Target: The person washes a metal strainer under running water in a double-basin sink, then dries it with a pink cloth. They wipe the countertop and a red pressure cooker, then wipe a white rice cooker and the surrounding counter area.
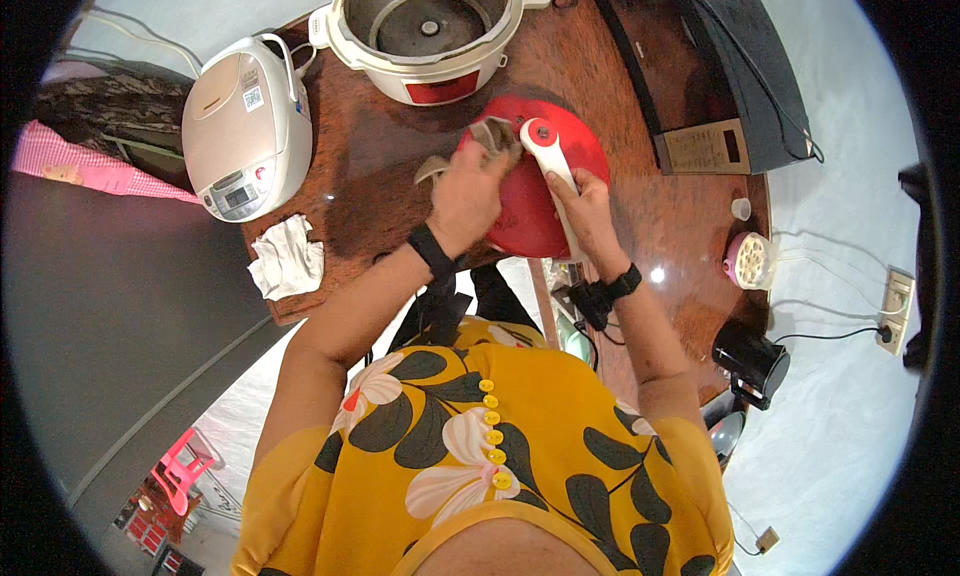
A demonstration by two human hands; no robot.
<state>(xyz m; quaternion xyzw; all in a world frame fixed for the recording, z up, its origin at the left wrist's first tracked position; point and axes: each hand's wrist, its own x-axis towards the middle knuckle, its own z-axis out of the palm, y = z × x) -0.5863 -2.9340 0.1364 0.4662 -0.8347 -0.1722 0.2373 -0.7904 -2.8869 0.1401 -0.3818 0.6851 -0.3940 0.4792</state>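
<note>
A round red lid [529, 219] with a white handle [553, 159] is over the wooden table, near its front edge. My right hand [591, 214] grips the handle, thumb on top. In my left hand [466, 204] is a crumpled grey-brown cloth [495, 134], held against the lid's upper left part; the fingers are slightly blurred. Behind the lid stands a white electric cooker body [367, 64] with a red front panel. It has no lid on, and its dark metal inside shows a round plate with a central knob.
To the left stand a closed rice cooker [225, 137] and a crumpled white cloth [289, 259] near the table [360, 152] corner. A dark box-shaped object [765, 73] is at back right. Along the right edge are a pink egg-cooker-like appliance [750, 261], a black kettle [754, 362] and wall cords.
</note>
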